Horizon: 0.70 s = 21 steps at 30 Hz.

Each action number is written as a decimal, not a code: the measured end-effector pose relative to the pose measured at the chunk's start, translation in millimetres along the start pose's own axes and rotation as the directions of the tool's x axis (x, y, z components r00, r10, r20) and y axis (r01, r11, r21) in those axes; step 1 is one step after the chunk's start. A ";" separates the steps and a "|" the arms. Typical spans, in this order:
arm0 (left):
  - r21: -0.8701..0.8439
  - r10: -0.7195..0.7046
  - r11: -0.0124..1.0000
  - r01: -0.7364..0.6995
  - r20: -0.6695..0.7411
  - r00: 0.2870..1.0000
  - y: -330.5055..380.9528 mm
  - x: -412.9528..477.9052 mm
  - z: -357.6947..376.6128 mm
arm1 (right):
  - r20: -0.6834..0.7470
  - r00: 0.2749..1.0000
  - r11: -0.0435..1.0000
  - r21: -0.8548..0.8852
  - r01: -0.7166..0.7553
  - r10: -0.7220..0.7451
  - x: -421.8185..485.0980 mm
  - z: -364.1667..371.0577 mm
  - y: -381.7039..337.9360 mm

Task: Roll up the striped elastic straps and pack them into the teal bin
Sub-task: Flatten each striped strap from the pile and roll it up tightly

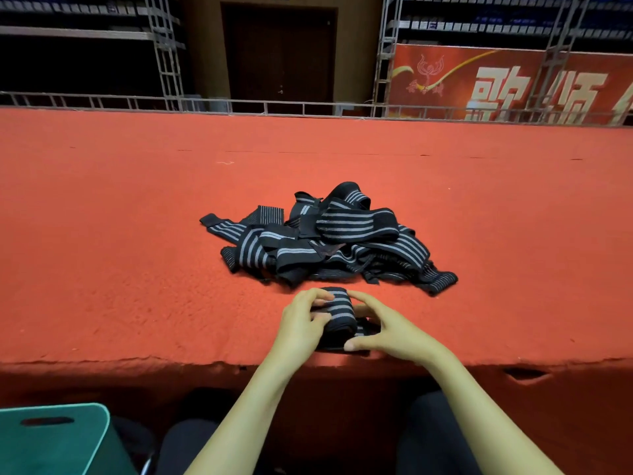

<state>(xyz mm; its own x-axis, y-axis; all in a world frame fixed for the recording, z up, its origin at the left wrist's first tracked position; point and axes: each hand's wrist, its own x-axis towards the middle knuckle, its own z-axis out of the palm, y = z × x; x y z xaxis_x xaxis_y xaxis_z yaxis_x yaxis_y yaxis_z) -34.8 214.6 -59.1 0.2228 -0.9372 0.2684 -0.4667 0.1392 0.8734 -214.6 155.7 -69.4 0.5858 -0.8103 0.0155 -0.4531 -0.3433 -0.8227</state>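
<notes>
Head view. Gripping a partly rolled striped strap (337, 310) near the front edge of the red carpeted platform (137, 252): left hand (301, 320) with fingers curled round the roll's left end, right hand (383, 329) with fingers curled over its right end, thumb down on the loose tail beneath. Just beyond the roll, a tangled pile of unrolled black-and-grey straps (329, 241). At lower left, below the platform edge and well apart from the roll, the teal bin (51, 440), inside not visible. Behind the platform, a red banner (496, 84) and a dark door (279, 53).

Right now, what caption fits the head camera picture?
Left hand and right hand grip a half-rolled strap by the pile, teal bin below.
</notes>
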 end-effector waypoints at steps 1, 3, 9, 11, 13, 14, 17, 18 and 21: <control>0.009 -0.030 1.000 0.030 -0.030 0.999 -1.7 1.4 -2.9 | 0.009 1.000 1.000 0.009 -0.003 0.003 -0.8 -1.0 -0.8; 0.069 -0.110 0.991 0.113 -0.046 0.993 -4.4 3.4 -8.2 | -0.029 1.000 0.999 0.032 -0.010 0.011 -0.8 -2.1 -3.9; 0.021 -0.317 0.948 0.317 0.100 0.943 -5.4 0.1 -3.6 | -0.197 0.980 0.999 0.025 -0.021 0.025 1.0 3.1 -5.8; 0.056 -0.317 0.948 0.313 0.105 0.943 -4.0 2.2 1.3 | -0.243 0.969 0.999 -0.009 -0.040 0.037 2.7 4.8 -1.4; 0.097 -0.310 0.949 0.301 0.098 0.946 -2.7 5.9 7.3 | -0.271 0.960 0.995 -0.054 -0.080 0.062 3.2 3.0 1.3; 0.117 -0.298 0.951 0.287 0.093 0.950 -1.9 6.2 10.6 | -0.276 0.958 0.994 -0.060 -0.096 0.076 2.2 1.5 0.9; 0.060 -0.218 0.975 0.213 0.109 0.970 1.9 1.8 20.3 | -0.272 0.959 0.996 -0.013 -0.089 0.082 -3.4 -3.5 -0.9; -0.002 -0.203 0.979 0.204 0.122 0.972 2.4 0.5 23.2 | -0.281 0.958 0.997 -0.025 -0.069 0.059 -5.5 -5.4 -1.1; -0.280 -0.234 0.924 0.259 0.120 0.965 5.8 1.3 27.9 | -0.301 0.954 0.997 -0.072 -0.037 0.014 -9.4 -12.0 0.2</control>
<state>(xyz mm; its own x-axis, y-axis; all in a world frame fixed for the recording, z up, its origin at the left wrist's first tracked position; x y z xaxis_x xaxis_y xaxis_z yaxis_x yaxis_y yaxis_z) -61.1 205.3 -65.0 0.2211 -0.9752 0.0061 -0.1339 -0.0242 0.9907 -228.2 157.6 -62.9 0.3501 -0.9203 0.1745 -0.5218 -0.3463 -0.7796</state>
